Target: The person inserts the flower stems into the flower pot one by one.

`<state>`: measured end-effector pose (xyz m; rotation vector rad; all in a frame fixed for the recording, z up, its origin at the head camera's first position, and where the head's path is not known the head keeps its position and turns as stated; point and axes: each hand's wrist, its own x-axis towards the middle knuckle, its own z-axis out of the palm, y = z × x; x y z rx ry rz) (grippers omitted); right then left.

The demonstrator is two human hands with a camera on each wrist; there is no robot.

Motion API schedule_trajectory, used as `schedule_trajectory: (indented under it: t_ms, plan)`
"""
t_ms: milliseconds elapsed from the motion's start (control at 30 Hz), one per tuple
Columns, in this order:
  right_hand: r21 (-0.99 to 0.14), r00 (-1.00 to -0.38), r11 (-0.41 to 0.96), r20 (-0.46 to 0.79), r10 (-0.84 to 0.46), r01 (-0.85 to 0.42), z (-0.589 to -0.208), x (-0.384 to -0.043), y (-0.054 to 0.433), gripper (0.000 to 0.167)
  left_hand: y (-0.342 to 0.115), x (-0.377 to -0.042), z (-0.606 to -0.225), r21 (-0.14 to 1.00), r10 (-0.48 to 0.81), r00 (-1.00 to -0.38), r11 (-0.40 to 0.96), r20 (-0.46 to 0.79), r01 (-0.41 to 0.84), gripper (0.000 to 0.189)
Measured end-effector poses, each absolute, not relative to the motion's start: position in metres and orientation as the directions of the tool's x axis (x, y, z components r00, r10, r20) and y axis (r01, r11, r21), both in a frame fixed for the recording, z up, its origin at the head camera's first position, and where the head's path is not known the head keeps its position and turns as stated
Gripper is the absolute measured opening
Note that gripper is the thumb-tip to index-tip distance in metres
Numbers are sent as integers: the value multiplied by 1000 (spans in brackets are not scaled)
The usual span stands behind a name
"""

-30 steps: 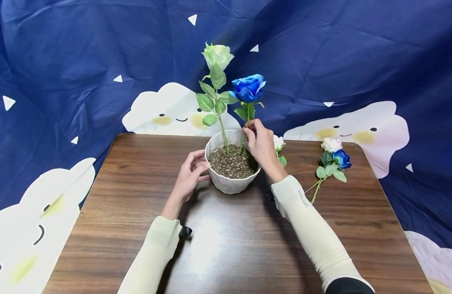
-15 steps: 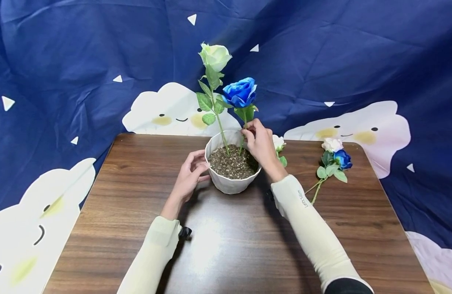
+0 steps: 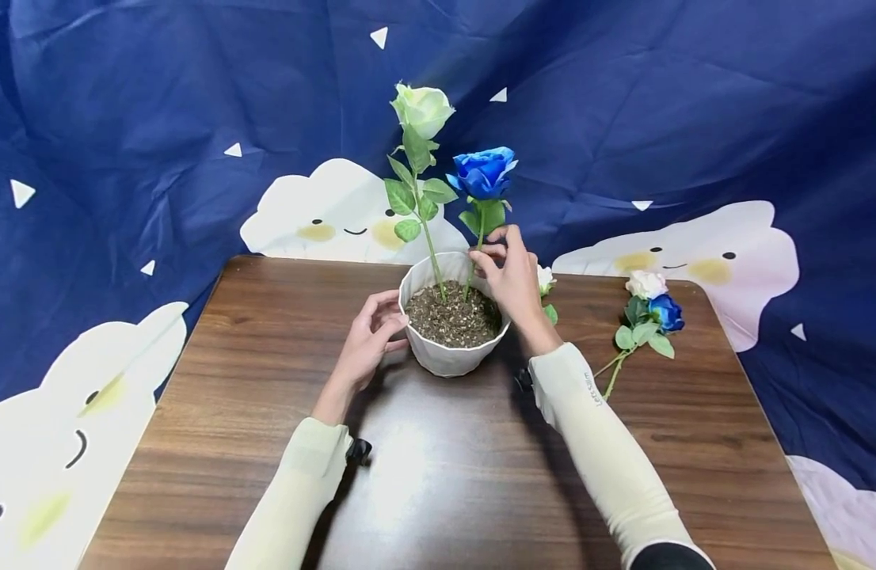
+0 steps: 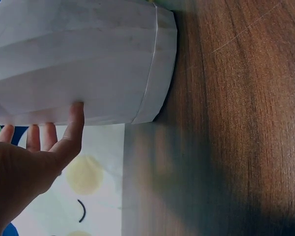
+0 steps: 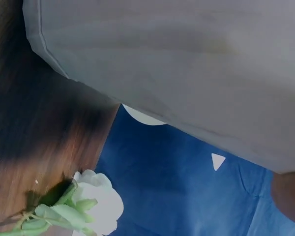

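A white faceted flowerpot [image 3: 448, 360] full of dark soil [image 3: 452, 317] stands on the table. Two roses rise from the soil: a tall pale green-white rose [image 3: 424, 111] and a shorter blue rose [image 3: 483, 172]. My right hand [image 3: 512, 277] pinches the blue rose's stem above the pot's rim; in the right wrist view only a bit of a finger [image 5: 290, 196] shows beside the pot wall. My left hand [image 3: 367, 336] rests against the pot's left side. In the left wrist view its fingertips [image 4: 77, 110] touch the outer wall, with the fingers fairly straight.
On the brown wooden table [image 3: 409, 491], a white rose [image 5: 98, 201] lies behind my right hand, mostly hidden in the head view. Further right lie another white rose [image 3: 646, 283] and a blue rose bloom [image 3: 666, 313]. A blue cloth with clouds [image 3: 352, 214] hangs behind.
The blue bloom swung left, then back right. The green-white rose swayed the same way. My right index finger has lifted slightly; my left hand stays at the pot.
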<state>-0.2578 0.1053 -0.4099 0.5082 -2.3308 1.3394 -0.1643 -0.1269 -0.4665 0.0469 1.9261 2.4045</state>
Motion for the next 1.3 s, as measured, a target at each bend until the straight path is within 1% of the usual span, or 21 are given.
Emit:
schedule_trajectory:
  t_ms: [33,133,300,467,567,667,800,933,1067,1133,1233,1300]
  plan:
    - [-728,-853,477,512,-98,-492,-409,-257,106,28,-126,-164,-466,976,65,-998,-218,-14,-28,50]
    - [-699,-840,521,540,-64,-489,-407,-255,111,22,-125,-164,-467,975,65,-998,-219,-11,-25,50]
    - [-710,-837,519,547,-20,-477,-403,-251,124,19,-125,-164,-468,975,60,-998,-221,-10,-23,50]
    - [-773,-861,456,508,27,-441,-406,-246,142,21,-125,-163,-469,974,59,-998,-224,-15,-28,50]
    - [-822,-881,392,469,58,-412,-411,-243,153,21,-125,-163,-469,974,60,-998,-225,-15,-29,50]
    - [-862,-903,340,422,75,-375,-417,-242,163,22,-126,-163,-468,975,57,-998,-223,-12,-24,50]
    - [-900,-930,309,353,99,-308,-429,-243,178,24,-126,-163,-466,975,54,-999,-221,-9,-21,50]
    - [-940,-958,257,261,122,-223,-437,-243,191,26,-126,-163,-466,975,54,-998,-223,-12,-24,50]
    - [-961,-976,239,173,135,-138,-444,-240,203,29,-126,-164,-467,974,54,-998,-223,-16,-28,51]
    - [-973,-985,211,125,122,-97,-449,-238,209,32,-126,-163,-467,975,53,-998,-223,-16,-27,50]
    - [-993,-997,118,24,75,-15,-459,-237,220,36,-126,-163,-468,975,53,-998,-222,-15,-27,50]
    - [-995,-999,96,-32,44,36,-465,-235,227,37,-125,-163,-467,974,53,-998,-223,-15,-26,50]
